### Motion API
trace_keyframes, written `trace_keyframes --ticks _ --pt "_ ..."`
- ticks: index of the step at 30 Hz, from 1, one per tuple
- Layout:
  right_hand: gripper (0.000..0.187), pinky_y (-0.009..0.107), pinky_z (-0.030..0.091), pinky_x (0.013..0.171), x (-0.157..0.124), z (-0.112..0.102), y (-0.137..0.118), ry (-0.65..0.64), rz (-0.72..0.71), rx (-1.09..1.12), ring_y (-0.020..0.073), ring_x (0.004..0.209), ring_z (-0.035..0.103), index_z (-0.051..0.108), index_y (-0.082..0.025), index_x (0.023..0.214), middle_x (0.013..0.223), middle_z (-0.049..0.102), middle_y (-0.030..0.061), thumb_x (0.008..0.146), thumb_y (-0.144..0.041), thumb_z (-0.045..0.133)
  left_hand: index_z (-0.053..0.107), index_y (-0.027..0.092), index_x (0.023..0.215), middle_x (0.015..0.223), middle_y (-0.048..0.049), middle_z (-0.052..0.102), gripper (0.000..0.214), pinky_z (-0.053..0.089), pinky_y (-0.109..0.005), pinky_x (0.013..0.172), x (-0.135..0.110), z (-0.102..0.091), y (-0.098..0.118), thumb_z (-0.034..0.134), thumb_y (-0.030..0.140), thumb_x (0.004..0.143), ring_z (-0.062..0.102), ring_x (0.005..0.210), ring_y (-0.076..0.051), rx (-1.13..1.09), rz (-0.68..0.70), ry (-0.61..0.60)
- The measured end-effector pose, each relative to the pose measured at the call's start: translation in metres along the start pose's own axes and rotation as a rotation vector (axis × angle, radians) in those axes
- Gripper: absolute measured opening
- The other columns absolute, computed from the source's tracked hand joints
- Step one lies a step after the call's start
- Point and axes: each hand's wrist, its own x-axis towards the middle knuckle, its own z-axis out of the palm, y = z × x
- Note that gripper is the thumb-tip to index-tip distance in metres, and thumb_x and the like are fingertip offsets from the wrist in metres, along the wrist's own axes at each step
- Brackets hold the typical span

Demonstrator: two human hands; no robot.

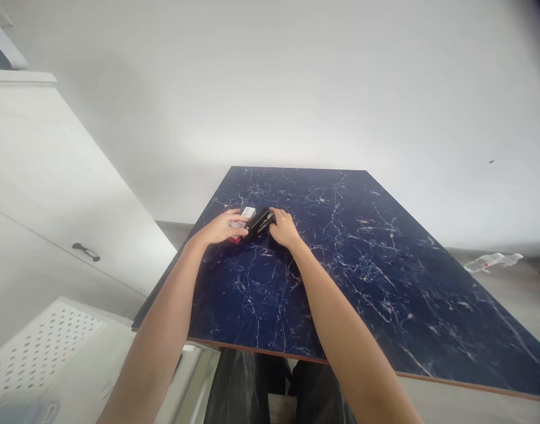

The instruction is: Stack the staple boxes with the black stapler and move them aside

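Note:
A black stapler (257,223), as its long dark body and metal strip suggest, lies slantwise on the blue marble-patterned table (340,253). My right hand (284,227) grips its far right end, fingers bent over it. On the left, my left hand (225,227) is closed round a small red and white box (237,231), its thumb reaching to the stapler's near end. Just beyond those fingers is a small white box (248,212), right beside the stapler. My hands cover parts of the stapler and the red and white box.
The table's far edge stands close to a white wall (296,82). A white cabinet (66,176) with a dark handle rises at left. Low at left is a white perforated panel (40,341). Clear plastic packaging (493,262) lies beyond the table's right edge.

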Motion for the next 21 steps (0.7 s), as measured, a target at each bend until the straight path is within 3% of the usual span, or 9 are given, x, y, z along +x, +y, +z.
trace_keyframes --ticks 3,6,8,12,14,18,21 --pt "0.043 0.041 0.043 0.106 0.000 -0.009 0.008 0.004 0.045 0.055 0.0287 0.119 0.057 0.065 -0.013 0.126 0.128 0.064 0.0150 0.085 -0.017 0.052 0.071 0.028 0.128 0.162 -0.0120 0.037 0.058 0.031 -0.054 0.119 -0.001 -0.002 -0.001 0.071 0.062 0.081 0.035 0.149 -0.038 0.034 0.020 0.038" --pt "0.022 0.037 0.047 0.096 -0.004 -0.019 0.016 0.012 0.027 0.077 0.0244 0.103 0.062 0.070 -0.019 0.104 0.111 0.069 0.0094 0.086 -0.023 0.058 0.072 0.027 0.126 0.154 -0.0109 0.049 0.054 0.031 -0.051 0.120 0.001 -0.002 -0.008 0.068 0.061 0.084 0.043 0.144 -0.035 0.073 0.043 0.196" --pt "0.017 0.037 0.047 0.092 -0.009 -0.025 0.021 -0.001 -0.017 0.078 0.0237 0.099 0.063 0.069 -0.022 0.100 0.104 0.071 0.0063 0.087 -0.027 0.062 0.074 0.024 0.120 0.146 -0.0107 0.057 0.048 0.033 -0.047 0.119 0.003 0.001 -0.014 0.067 0.057 0.086 0.051 0.137 -0.032 0.061 0.037 0.301" --pt "0.022 0.036 0.048 0.088 -0.021 -0.035 0.027 0.009 -0.021 0.089 0.0227 0.093 0.063 0.067 -0.024 0.111 0.100 0.073 0.0046 0.090 -0.028 0.061 0.074 0.024 0.116 0.139 -0.0086 0.063 0.042 0.036 -0.044 0.116 0.006 0.006 -0.018 0.070 0.049 0.083 0.054 0.133 -0.031 -0.023 0.008 0.326" --pt "0.027 0.037 0.047 0.092 -0.026 -0.036 0.026 0.044 -0.053 0.047 0.0239 0.099 0.061 0.066 -0.023 0.115 0.108 0.072 0.0062 0.090 -0.021 0.058 0.072 0.025 0.119 0.139 -0.0076 0.063 0.041 0.037 -0.045 0.116 0.006 0.008 -0.016 0.069 0.045 0.083 0.053 0.135 -0.032 -0.047 -0.020 0.306" --pt "0.036 0.037 0.044 0.097 -0.029 -0.032 0.021 0.028 -0.219 -0.078 0.0248 0.104 0.056 0.070 -0.021 0.110 0.115 0.069 0.0076 0.084 -0.008 0.050 0.072 0.023 0.121 0.141 -0.0097 0.060 0.043 0.036 -0.049 0.118 0.007 0.010 -0.011 0.065 0.026 0.079 0.051 0.137 -0.034 0.013 -0.045 0.357" --pt "0.033 0.036 0.045 0.091 -0.028 -0.030 0.019 0.027 -0.217 -0.168 0.0255 0.096 0.056 0.071 -0.020 0.103 0.103 0.071 0.0085 0.084 -0.008 0.048 0.072 0.020 0.117 0.135 -0.0113 0.062 0.044 0.040 -0.046 0.115 0.007 0.014 -0.009 0.063 0.018 0.075 0.057 0.129 -0.032 0.059 -0.002 0.453"
